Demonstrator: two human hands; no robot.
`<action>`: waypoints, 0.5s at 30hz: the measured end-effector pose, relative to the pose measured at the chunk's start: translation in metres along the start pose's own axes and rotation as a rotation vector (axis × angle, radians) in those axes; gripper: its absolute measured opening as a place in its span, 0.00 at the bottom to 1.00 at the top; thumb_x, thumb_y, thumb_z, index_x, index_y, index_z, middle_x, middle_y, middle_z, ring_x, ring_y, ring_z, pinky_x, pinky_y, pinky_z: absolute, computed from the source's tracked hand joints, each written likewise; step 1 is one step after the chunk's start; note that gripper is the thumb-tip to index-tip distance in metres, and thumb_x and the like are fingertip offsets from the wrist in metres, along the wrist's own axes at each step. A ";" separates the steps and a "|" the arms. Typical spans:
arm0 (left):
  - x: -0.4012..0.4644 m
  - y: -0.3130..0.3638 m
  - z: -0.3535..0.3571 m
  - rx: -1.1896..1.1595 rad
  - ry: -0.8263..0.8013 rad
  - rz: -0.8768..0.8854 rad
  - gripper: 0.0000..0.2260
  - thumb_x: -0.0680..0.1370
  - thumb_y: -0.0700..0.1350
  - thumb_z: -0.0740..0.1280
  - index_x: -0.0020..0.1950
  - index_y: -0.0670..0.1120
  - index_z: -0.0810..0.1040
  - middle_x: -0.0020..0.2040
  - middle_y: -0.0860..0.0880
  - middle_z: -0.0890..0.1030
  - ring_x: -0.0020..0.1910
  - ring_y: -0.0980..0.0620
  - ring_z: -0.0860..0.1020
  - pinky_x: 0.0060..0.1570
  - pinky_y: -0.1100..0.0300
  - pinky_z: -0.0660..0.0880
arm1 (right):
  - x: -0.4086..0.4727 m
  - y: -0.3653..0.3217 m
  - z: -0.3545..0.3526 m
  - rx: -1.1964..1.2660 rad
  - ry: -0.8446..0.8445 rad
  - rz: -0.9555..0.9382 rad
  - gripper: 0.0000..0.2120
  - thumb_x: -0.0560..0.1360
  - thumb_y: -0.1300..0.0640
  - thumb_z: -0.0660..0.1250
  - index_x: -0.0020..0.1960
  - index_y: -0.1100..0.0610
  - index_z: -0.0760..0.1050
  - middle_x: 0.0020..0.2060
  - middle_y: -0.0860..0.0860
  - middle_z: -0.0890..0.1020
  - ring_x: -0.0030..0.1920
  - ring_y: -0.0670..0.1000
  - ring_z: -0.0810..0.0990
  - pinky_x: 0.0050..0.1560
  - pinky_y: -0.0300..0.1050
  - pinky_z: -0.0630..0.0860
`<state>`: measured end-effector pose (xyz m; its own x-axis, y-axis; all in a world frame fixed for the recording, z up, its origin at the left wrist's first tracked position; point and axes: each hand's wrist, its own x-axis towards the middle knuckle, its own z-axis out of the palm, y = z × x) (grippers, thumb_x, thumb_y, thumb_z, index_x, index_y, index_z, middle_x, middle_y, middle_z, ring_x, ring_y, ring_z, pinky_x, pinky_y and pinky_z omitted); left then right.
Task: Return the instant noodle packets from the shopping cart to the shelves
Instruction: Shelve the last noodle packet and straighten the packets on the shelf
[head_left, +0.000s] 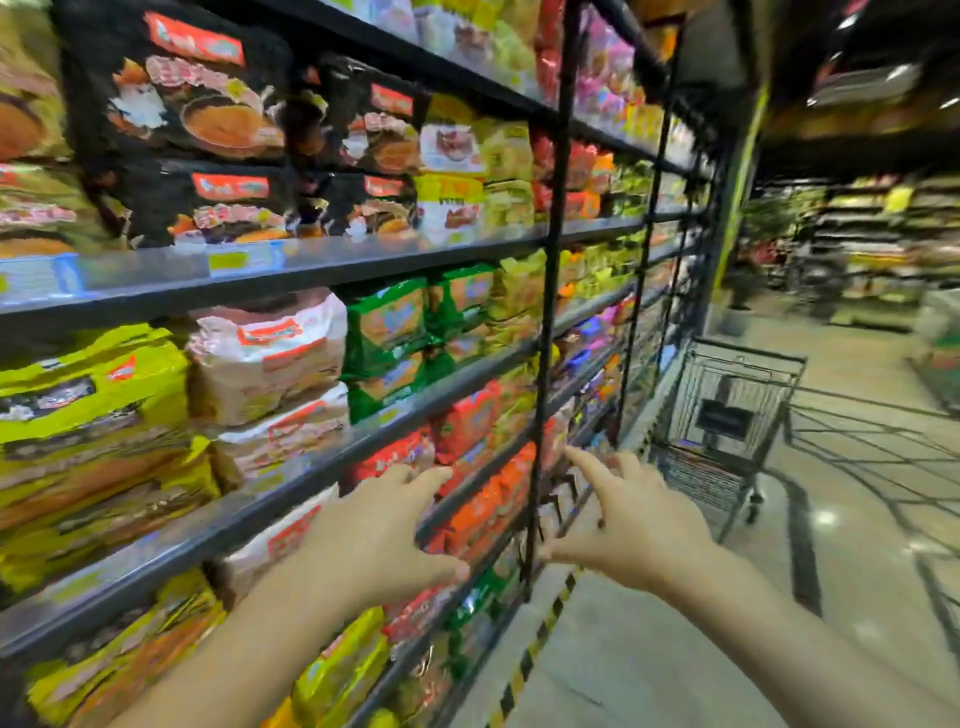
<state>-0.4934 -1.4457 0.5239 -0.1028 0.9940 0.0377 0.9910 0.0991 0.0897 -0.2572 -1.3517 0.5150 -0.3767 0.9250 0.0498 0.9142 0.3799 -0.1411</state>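
Hands (498, 525) spread wide, holding nothing; blurred packets (483, 506) seemingly lie lengthwise along shelves (291, 499).

Supermarket aisle: stocked noodle shelves (291, 270), shopping cart (727, 410).

The noodle packets (270, 358) are blurred, so their print is unreadable. The left hand (384, 530) covers some packets. The shopping cart (722, 415) inside is too blurry to tell.

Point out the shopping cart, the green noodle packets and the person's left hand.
shopping cart (727, 410): head view, on its wire basket wall.
green noodle packets (387, 325): head view, front of the upper packet.
left hand (374, 530): head view, back of the hand.
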 end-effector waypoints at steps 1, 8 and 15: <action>0.016 0.009 0.004 -0.013 -0.003 0.023 0.46 0.70 0.75 0.67 0.81 0.65 0.48 0.80 0.57 0.60 0.77 0.51 0.65 0.65 0.47 0.73 | 0.005 0.013 -0.001 -0.004 -0.002 0.025 0.56 0.62 0.19 0.65 0.81 0.36 0.44 0.75 0.52 0.63 0.75 0.58 0.64 0.66 0.55 0.74; 0.145 0.063 0.028 -0.042 -0.065 0.183 0.45 0.70 0.72 0.68 0.81 0.65 0.50 0.79 0.55 0.62 0.75 0.49 0.67 0.63 0.49 0.75 | 0.061 0.096 0.001 -0.005 0.007 0.215 0.56 0.62 0.19 0.66 0.81 0.36 0.45 0.77 0.52 0.62 0.75 0.57 0.65 0.67 0.55 0.74; 0.305 0.101 0.031 -0.045 -0.086 0.334 0.44 0.71 0.72 0.68 0.82 0.64 0.50 0.78 0.53 0.62 0.76 0.49 0.66 0.64 0.48 0.75 | 0.157 0.162 -0.001 0.026 0.059 0.380 0.58 0.62 0.21 0.69 0.82 0.37 0.45 0.78 0.49 0.61 0.75 0.56 0.64 0.69 0.54 0.73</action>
<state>-0.4215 -1.1314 0.5132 0.2365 0.9716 -0.0120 0.9638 -0.2330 0.1300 -0.1682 -1.1454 0.5011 -0.0015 0.9989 0.0462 0.9826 0.0100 -0.1854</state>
